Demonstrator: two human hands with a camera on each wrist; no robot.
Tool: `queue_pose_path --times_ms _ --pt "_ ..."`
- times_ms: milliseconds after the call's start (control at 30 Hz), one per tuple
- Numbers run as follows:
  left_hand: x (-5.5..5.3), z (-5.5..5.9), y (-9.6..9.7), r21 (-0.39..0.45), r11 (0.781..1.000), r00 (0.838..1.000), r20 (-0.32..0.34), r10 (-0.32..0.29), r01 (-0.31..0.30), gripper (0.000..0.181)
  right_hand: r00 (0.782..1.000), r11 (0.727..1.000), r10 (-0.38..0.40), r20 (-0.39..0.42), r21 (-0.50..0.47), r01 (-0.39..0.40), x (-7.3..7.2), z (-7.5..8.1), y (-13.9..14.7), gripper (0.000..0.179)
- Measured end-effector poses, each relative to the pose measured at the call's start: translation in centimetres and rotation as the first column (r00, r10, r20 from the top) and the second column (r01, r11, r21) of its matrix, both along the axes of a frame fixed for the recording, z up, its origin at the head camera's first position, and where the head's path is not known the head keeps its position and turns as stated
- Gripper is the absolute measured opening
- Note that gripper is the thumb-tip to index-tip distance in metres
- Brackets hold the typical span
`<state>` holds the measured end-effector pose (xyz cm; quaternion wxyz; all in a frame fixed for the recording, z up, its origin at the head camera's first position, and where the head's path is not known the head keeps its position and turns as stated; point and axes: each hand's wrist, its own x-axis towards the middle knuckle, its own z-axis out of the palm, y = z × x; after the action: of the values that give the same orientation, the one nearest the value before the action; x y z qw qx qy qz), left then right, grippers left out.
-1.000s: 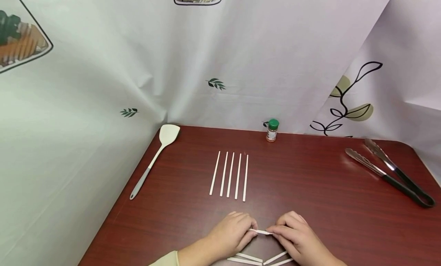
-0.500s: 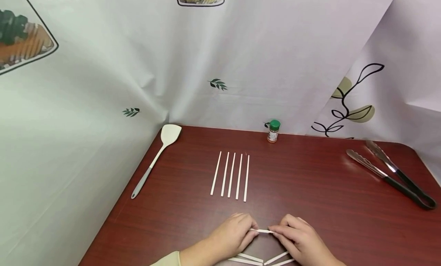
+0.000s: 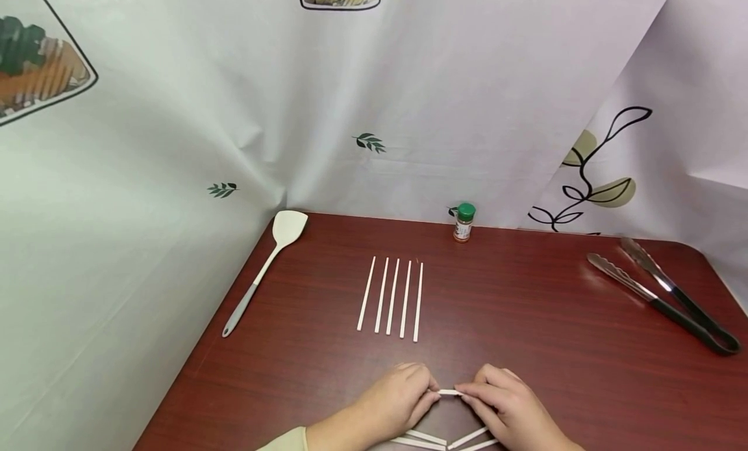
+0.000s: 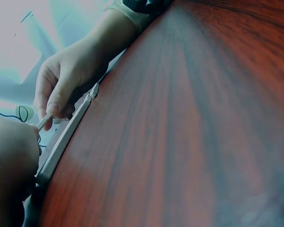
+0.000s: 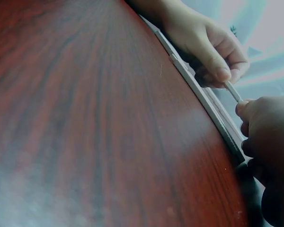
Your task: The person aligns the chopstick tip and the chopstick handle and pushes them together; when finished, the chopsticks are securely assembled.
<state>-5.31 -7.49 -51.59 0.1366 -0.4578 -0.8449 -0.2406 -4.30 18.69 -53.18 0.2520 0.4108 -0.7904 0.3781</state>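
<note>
Near the front of the table, my left hand (image 3: 394,399) and right hand (image 3: 511,402) pinch one thin white stick (image 3: 448,392) between thumbs and fingers. Only a short stretch of it shows between the fingertips; the rest is hidden in the hands. In the right wrist view the same stick (image 5: 233,91) is held above the tabletop. Below the hands, more white sticks (image 3: 429,440) lie in slanted pairs that come together in the middle, partly covered by both hands. Farther up the table, several straight white sticks (image 3: 389,296) lie side by side.
A white spatula (image 3: 265,269) with a grey handle lies along the left edge. At the back stands a small green-capped spice jar (image 3: 463,222). Metal tongs (image 3: 666,295) with black handles lie spread at the right. Patterned white cloth (image 3: 438,100) hangs behind the dark red table (image 3: 526,308).
My left fingertips have shifted slightly right along the pinched stick, so less of it shows between the hands. The right hand stays nearly still. The head view has moved a little.
</note>
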Motion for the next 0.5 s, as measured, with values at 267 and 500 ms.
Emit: queue_pose_path --times_ms 267,500 --pt "-0.02 -0.05 -0.01 0.012 1.000 1.000 0.000 0.002 -0.002 0.010 0.999 0.999 0.034 0.018 -0.039 -0.033 -0.04 -0.24 -0.06 0.027" --pt "0.07 0.11 0.04 0.009 1.000 1.000 0.024 -0.002 0.002 0.010 0.999 0.998 0.048 0.010 -0.049 -0.048 -0.04 -0.34 -0.10 0.026"
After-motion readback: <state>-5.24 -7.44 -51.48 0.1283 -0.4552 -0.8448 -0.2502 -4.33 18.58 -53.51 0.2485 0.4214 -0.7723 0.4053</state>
